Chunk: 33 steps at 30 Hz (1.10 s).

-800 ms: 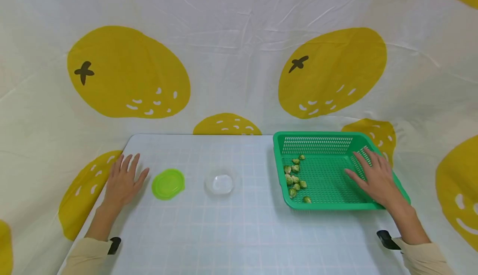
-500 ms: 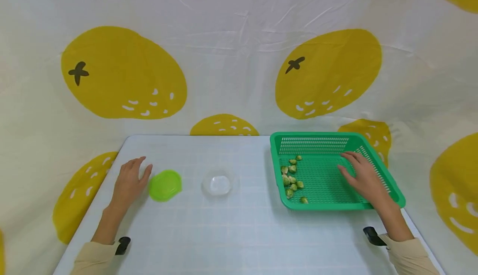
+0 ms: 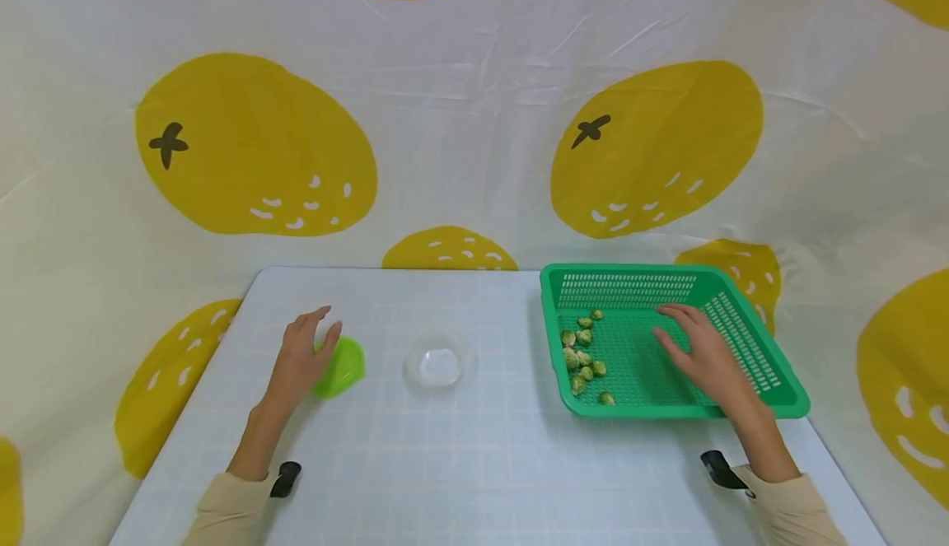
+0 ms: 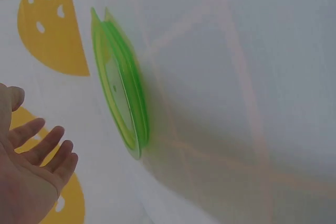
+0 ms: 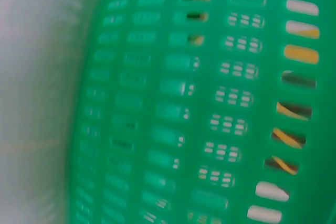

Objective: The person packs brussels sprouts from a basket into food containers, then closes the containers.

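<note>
In the head view my left hand (image 3: 296,365) hovers over the left part of a bright green plastic lid (image 3: 343,367). The left wrist view has the same lid (image 4: 121,87) lying on the table, with the relaxed fingers (image 4: 47,148) apart from it. A clear round container (image 3: 436,365) stands to the right of the lid. Over the right half of a green slotted basket (image 3: 675,411) my right hand (image 3: 708,357) is held with fingers bent slightly, holding nothing. Several Brussels sprouts (image 3: 584,358) lie along the basket's left side. Only the basket wall (image 5: 205,98) fills the right wrist view.
A white table (image 3: 460,480) with a faint grid carries everything. Behind it hangs a pale cloth (image 3: 460,118) printed with big yellow fruit. The basket reaches the table's right edge.
My left hand has moved right, from beside the lid to above it. My right hand has shifted left over the basket. Lid, container and sprouts stay where they were.
</note>
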### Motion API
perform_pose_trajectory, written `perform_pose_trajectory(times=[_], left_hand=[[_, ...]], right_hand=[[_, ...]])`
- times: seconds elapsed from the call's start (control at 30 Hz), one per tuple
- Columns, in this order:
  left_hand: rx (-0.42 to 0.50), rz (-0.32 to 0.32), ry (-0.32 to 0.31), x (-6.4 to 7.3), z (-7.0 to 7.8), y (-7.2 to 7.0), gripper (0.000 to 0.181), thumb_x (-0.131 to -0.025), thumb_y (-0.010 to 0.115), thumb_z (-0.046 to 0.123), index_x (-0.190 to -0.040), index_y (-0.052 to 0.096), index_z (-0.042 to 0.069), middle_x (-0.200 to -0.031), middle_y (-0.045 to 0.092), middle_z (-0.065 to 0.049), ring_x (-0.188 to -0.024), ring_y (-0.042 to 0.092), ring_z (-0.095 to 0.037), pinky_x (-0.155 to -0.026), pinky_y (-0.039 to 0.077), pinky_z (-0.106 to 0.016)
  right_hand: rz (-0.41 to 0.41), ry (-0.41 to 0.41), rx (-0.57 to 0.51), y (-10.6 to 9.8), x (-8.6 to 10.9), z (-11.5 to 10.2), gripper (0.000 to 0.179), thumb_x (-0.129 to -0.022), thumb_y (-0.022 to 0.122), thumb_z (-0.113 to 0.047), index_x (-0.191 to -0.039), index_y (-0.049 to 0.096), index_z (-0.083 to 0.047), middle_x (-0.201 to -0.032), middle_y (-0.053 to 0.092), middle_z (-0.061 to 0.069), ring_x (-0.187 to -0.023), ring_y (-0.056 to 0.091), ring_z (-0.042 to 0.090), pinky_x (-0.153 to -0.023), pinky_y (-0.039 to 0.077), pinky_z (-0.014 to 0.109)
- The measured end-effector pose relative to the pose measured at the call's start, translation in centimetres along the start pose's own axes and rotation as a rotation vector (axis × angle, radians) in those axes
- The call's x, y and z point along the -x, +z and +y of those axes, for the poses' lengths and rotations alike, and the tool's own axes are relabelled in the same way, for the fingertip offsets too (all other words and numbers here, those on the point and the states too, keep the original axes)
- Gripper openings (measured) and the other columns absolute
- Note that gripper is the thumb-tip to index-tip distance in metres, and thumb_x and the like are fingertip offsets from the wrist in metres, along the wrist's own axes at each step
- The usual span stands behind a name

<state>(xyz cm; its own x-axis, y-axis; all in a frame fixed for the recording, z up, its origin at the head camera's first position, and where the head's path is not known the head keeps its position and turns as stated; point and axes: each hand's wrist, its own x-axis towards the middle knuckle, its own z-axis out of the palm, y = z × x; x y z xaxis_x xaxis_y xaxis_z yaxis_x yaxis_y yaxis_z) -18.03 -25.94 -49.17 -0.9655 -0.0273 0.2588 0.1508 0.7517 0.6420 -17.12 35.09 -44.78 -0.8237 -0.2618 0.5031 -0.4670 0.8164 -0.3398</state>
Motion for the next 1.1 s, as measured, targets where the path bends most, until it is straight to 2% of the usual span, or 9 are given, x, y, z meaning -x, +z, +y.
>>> perform_pose_trajectory(times=[0.4, 0.73, 1.1], left_hand=[[0.136, -0.035, 0.034, 0.0, 2.2, 2.2, 0.052, -0.109, 0.054, 0.028, -0.149, 0.046, -0.004, -0.141, 0.051, -0.03, -0.135, 0.043, -0.046, -0.112, 0.034, -0.063], [0.264, -0.055, 0.04, 0.5, 4.5, 4.3, 0.049, -0.106, 0.061, 0.023, -0.146, 0.05, -0.002, -0.137, 0.055, -0.028, -0.125, 0.055, -0.042, -0.106, 0.046, -0.056], [0.399, -0.147, -0.041, 1.2, 6.5, 6.0, 0.053, -0.102, 0.067, 0.022, -0.148, 0.05, 0.001, -0.14, 0.055, -0.025, -0.125, 0.058, -0.038, -0.108, 0.047, -0.053]], right_hand=[[-0.041, -0.002, -0.069, 1.4, -0.6, -1.9, 0.036, -0.092, 0.072, 0.002, -0.127, 0.063, 0.008, -0.127, 0.06, 0.027, -0.117, 0.056, 0.046, -0.092, 0.047, 0.063], [-0.106, -0.007, -0.115, 2.9, -1.0, -3.2, 0.035, -0.095, 0.07, 0.0, -0.129, 0.063, 0.006, -0.13, 0.06, 0.026, -0.12, 0.056, 0.046, -0.093, 0.049, 0.063], [-0.192, -0.073, -0.158, 4.4, -1.6, -4.1, 0.036, -0.093, 0.072, 0.003, -0.128, 0.064, 0.004, -0.127, 0.063, 0.023, -0.116, 0.06, 0.043, -0.09, 0.053, 0.06]])
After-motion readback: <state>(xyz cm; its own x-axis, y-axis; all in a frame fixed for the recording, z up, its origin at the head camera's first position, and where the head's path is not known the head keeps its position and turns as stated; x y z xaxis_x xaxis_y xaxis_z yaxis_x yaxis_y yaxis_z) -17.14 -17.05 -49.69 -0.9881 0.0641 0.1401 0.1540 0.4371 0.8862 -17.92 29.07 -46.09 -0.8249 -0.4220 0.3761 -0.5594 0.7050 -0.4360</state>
